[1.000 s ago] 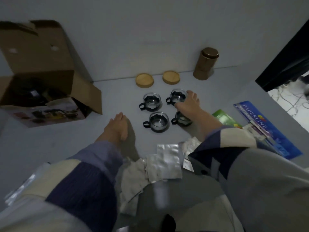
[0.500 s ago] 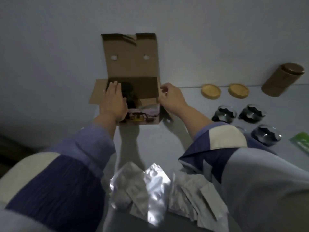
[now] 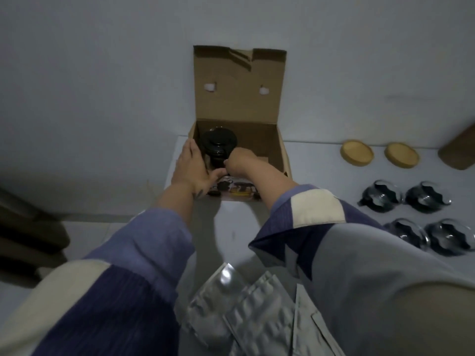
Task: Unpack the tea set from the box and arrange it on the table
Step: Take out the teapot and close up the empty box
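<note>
An open cardboard box [image 3: 272,150] stands on the white table [image 3: 231,227] against the wall, its lid flap upright. Inside at the left sits a dark glass teapot [image 3: 218,145] with a black lid. My left hand [image 3: 191,168] rests on the box's left front corner, fingers along the side wall and thumb reaching toward the teapot. My right hand [image 3: 239,161] reaches into the box and grips the teapot at its near side, fingers curled. Several glass cups [image 3: 406,217] with dark holders stand in a group at the right.
Two round wooden coasters [image 3: 357,152] [image 3: 401,155] lie near the wall at the right, beside a brown cylindrical canister [image 3: 460,150] at the frame edge. Crumpled silver foil bags [image 3: 246,304] lie at the near table edge. A dark object sits low at the left.
My view has shifted left from the cups to the box. Both hands moved to the box; the right hand went from its right flap inside to the teapot.
</note>
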A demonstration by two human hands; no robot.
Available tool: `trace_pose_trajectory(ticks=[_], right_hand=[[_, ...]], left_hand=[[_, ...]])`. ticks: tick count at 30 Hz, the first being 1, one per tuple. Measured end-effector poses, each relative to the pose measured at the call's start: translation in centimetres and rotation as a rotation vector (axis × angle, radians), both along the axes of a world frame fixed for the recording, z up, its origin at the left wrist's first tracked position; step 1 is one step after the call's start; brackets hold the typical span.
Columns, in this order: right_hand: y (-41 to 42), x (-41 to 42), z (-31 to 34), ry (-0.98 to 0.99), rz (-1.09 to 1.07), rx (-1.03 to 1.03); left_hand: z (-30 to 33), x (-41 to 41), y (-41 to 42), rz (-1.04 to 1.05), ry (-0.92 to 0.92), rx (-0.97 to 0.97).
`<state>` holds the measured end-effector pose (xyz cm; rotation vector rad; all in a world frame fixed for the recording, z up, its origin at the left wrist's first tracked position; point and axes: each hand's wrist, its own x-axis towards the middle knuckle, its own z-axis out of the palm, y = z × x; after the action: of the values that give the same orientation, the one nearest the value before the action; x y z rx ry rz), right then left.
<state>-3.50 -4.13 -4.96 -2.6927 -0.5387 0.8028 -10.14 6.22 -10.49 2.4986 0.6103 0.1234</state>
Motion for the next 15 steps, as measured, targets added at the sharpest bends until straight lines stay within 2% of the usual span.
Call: trace_pose_trajectory(ticks=[5, 15], right_hand=[[-1.7, 1.0, 1.3, -0.073, -0.128, 0.103], [-9.2, 3.4, 9.8, -0.217, -0.285, 0.324]], left_hand=[[0.0, 0.2, -0.2, 0.045, -0.010, -0.005], [1.2, -0.1, -1.0, 0.047, 0.061, 0.012]])
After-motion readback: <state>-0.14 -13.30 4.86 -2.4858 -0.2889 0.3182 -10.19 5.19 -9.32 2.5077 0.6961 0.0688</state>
